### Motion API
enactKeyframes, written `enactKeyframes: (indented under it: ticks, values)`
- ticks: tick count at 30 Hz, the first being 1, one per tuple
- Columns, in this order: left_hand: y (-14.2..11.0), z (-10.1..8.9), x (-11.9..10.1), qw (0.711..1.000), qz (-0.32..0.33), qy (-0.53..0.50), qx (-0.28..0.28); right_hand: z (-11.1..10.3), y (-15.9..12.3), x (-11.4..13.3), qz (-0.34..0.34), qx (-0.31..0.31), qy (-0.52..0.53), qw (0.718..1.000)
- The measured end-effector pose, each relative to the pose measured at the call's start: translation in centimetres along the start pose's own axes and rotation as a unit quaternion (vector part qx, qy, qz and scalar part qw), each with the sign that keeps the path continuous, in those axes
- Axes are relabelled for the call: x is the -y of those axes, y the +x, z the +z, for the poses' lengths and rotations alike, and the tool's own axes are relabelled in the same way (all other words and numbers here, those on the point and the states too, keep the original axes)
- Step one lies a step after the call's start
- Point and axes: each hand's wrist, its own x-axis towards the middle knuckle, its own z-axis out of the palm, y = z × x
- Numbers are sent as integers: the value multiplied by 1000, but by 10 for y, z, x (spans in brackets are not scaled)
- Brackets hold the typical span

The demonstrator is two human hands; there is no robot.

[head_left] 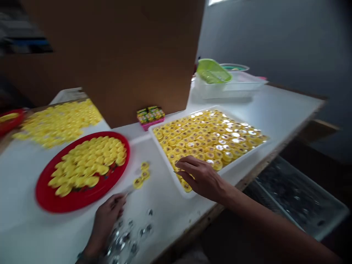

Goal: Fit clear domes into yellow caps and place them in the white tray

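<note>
- The right hand (202,178) is open and released, fingers stretched out and lying over the near corner of the white tray (165,165), on or just above the yellow caps (209,141); it grasps nothing that can be seen.
- The left hand (106,223) is curled near the worktop's front edge, fingertips (121,201) drawn together at a thin pale sliver; blur hides whether it is gripped, so I cannot tell.
- Silvery discs (126,238) lie scattered on the worktop (154,205) around and just beyond the left hand.
- A few loose yellow caps (140,176) sit between the left hand and the white tray.
- The white tray holds the yellow caps in a dense single layer, many with shiny tops.
- A red round tray (41,190) just left of the loose caps carries larger, blurred yellow pieces (85,165).
- A blurred yellow spread (57,123) lies beyond it, at the worktop's far left corner.
- A pink box of small packets (150,117) stands against a cardboard sheet (110,55).
- A green basket (213,71) tilts on a clear plastic tub (228,88) at the far end.
- Below the right edge sits a clear bin (294,198).
</note>
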Motion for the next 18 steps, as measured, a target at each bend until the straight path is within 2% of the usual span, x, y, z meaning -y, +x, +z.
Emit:
enactKeyframes:
  ticks: [3,6,11,15,18]
  values:
    - [5,-1,1,999,12,-29,7,30,3,20,-5,56,3,998]
    - [5,0,-1,998,22,-49,14,60,17,35,-18,111,-28,993]
    - [2,-1,4,996,64,-55,35,100,55,43,-69,146,-115,980]
    - [5,-3,8,996,68,-49,43,120,69,40,-78,169,-173,967]
    - [8,-6,10,996,59,-41,52,122,64,39,-66,186,-190,962]
